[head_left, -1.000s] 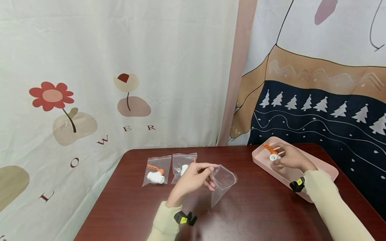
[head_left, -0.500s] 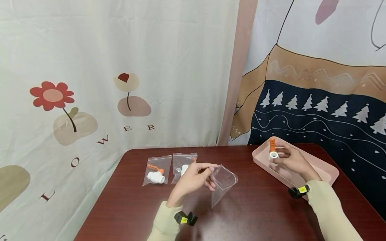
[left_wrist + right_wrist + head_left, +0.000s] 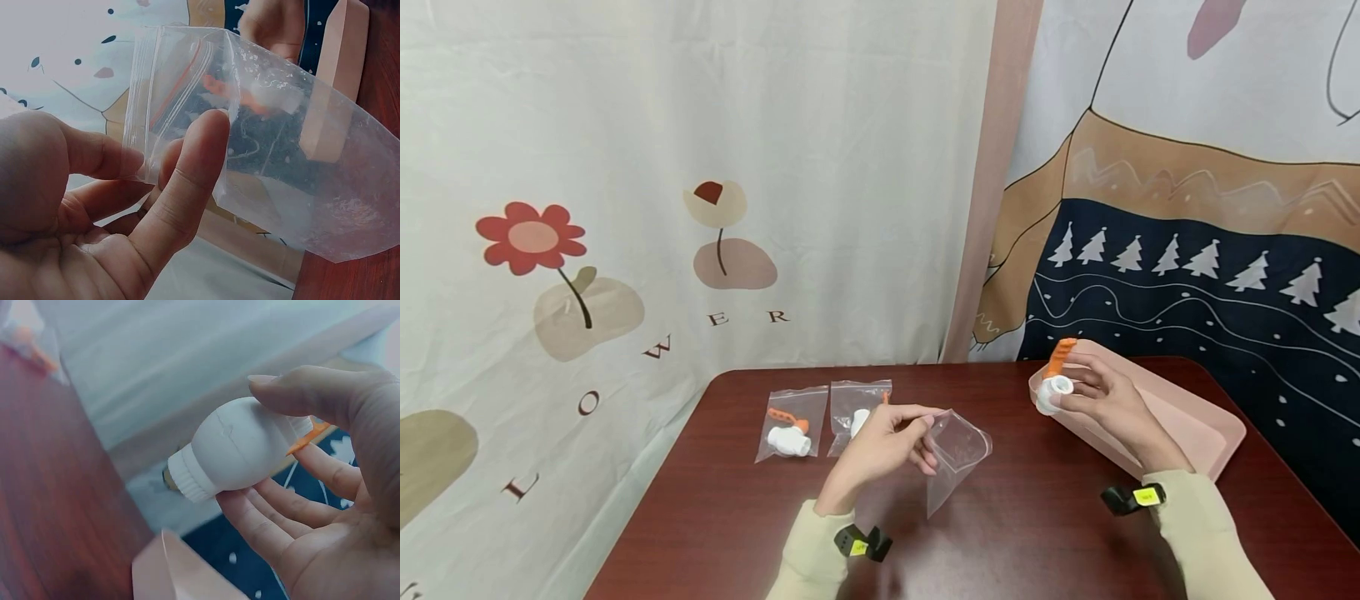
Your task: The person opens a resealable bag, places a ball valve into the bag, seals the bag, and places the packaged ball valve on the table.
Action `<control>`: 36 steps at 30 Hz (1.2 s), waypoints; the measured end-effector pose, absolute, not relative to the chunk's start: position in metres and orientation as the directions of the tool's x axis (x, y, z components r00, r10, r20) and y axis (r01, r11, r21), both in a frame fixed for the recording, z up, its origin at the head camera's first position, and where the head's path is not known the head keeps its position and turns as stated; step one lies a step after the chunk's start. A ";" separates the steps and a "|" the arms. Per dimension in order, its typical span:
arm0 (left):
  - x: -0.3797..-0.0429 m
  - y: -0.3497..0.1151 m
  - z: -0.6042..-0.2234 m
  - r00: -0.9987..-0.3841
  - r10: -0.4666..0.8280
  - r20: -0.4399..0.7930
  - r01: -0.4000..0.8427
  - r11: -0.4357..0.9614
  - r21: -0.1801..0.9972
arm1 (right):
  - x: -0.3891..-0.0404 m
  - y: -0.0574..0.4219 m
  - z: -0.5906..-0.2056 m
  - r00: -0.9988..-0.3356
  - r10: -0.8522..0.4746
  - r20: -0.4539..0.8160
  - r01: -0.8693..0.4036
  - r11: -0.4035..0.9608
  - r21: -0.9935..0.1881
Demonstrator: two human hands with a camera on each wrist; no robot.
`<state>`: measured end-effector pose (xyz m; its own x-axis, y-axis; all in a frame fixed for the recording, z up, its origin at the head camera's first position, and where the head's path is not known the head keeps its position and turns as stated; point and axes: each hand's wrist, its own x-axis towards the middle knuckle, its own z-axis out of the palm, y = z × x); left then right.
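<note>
My left hand [image 3: 880,446] pinches a clear zip bag [image 3: 958,454] near its zip strip, between thumb and fingers. In the left wrist view the bag [image 3: 294,162] hangs out past the fingers, its mouth partly spread. My right hand [image 3: 1112,408] grips a white plastic ball valve [image 3: 1053,395] with an orange lever handle, over the near left edge of the pink tray [image 3: 1195,433]. The right wrist view shows the valve's round white body [image 3: 234,444] between thumb and fingers, a ribbed collar at its end. Most of the handle is hidden there.
Two clear zip bags lie flat on the dark red table [image 3: 700,517]: the left bag [image 3: 792,423] holds a white valve with an orange handle, and the other bag [image 3: 857,400] is partly hidden behind my left hand. Printed curtains [image 3: 850,167] hang behind the table.
My right hand has lifted the valve from inside the tray and moved it left and nearer, over the tray's edge. The orange handle has swung upright. My left hand keeps still with the bag.
</note>
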<state>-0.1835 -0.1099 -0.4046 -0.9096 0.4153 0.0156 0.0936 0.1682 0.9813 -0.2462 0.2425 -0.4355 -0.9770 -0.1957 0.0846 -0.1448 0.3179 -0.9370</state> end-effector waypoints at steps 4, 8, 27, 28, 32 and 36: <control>-0.184 -0.110 -0.405 -0.912 0.409 0.013 0.088 0.166 0.982 | -0.240 0.231 -0.426 -0.973 -0.214 0.091 -0.153 0.294 -0.944; -0.183 -0.110 -0.405 -0.917 0.399 0.012 0.086 0.167 0.982 | -0.234 0.218 -0.419 -0.961 -0.245 0.132 -0.191 0.235 -0.953; -0.181 -0.110 -0.403 -0.938 0.345 0.010 0.071 0.166 0.984 | -0.199 0.169 -0.383 -0.895 -0.310 0.321 -0.339 0.003 -0.941; -0.181 -0.109 -0.403 -0.940 0.342 0.009 0.069 0.165 0.984 | -0.197 0.167 -0.382 -0.888 -0.315 0.334 -0.350 -0.006 -0.937; -0.181 -0.109 -0.403 -0.943 0.334 0.009 0.067 0.164 0.984 | -0.191 0.159 -0.379 -0.857 -0.343 0.385 -0.393 -0.048 -0.918; -0.181 -0.108 -0.403 -0.944 0.331 0.016 0.076 0.168 0.983 | -0.187 0.151 -0.380 -0.818 -0.373 0.437 -0.440 -0.082 -0.894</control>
